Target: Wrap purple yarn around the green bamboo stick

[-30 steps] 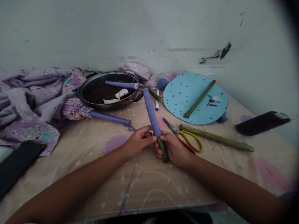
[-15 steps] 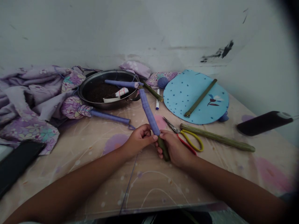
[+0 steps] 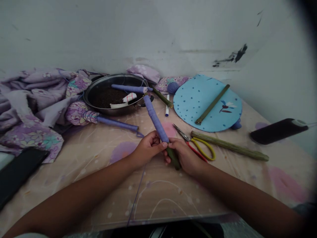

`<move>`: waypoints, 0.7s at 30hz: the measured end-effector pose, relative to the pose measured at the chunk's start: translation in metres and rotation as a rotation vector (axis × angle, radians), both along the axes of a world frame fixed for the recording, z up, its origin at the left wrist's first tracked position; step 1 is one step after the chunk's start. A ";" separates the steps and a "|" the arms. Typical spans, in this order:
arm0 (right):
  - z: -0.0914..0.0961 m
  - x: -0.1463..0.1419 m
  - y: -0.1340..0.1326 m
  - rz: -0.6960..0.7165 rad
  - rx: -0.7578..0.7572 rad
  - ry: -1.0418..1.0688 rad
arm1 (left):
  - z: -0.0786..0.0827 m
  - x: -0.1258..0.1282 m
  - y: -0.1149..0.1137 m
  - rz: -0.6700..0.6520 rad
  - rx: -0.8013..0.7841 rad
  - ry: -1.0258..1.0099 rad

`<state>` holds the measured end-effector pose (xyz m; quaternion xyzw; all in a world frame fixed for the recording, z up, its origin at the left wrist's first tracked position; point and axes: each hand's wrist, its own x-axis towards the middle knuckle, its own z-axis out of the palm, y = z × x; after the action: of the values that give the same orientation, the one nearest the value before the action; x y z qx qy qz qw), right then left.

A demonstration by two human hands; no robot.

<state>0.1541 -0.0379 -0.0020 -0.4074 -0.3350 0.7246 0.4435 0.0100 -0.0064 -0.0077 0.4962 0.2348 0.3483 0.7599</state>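
Observation:
A green stick [image 3: 158,127], wound with purple yarn over most of its length, points up and to the left above the table. My right hand [image 3: 184,155] grips its bare green lower end. My left hand [image 3: 147,148] pinches the stick where the purple winding ends, fingers closed. A thin purple yarn strand [image 3: 136,195] trails from my hands down to the table's front edge.
Red and yellow scissors [image 3: 196,145] lie just right of my hands, with bare green sticks [image 3: 229,146] and a blue dotted disc [image 3: 206,102] beyond. A metal pan [image 3: 115,94] and floral cloth [image 3: 32,109] sit at the back left, a dark phone [image 3: 278,130] at the right.
The stick's far tip has swung to the left, toward the pan. My hands stay in much the same place on it.

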 end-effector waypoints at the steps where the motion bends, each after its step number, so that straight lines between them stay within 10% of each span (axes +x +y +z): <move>1: 0.000 0.000 0.000 0.005 -0.006 -0.002 | 0.000 0.000 0.000 -0.010 -0.007 -0.007; 21: 0.006 0.004 0.002 -0.038 -0.098 -0.162 | 0.004 0.001 0.005 0.056 0.036 0.129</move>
<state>0.1580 -0.0364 0.0043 -0.4922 -0.3263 0.6961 0.4083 0.0110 -0.0010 -0.0040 0.5244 0.2908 0.3406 0.7242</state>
